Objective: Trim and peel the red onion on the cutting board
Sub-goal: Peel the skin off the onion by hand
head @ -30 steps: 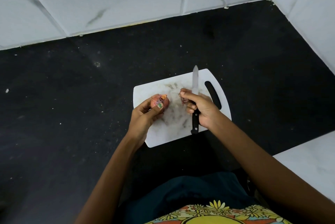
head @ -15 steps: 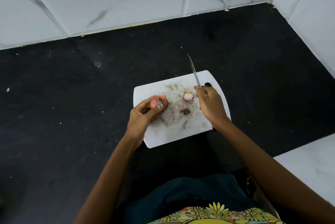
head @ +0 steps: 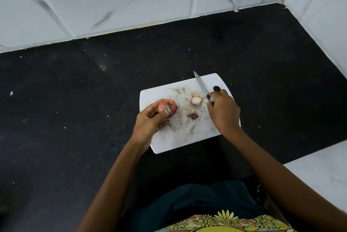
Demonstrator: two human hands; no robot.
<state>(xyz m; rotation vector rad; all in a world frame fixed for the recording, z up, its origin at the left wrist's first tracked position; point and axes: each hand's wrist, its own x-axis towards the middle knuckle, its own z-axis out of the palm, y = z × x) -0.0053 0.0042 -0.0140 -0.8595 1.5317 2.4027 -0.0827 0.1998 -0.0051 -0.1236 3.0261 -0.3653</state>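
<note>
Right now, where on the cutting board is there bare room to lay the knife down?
The far-left corner of the cutting board is bare, as is the near strip along its front edge, between the two wrists. The middle is crowded: cut-off end, skin scrap, left hand with the onion, right hand with the knife.

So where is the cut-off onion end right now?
The round cut-off onion end lies on the white plastic cutting board, between both hands, just left of the steel knife blade.
</note>
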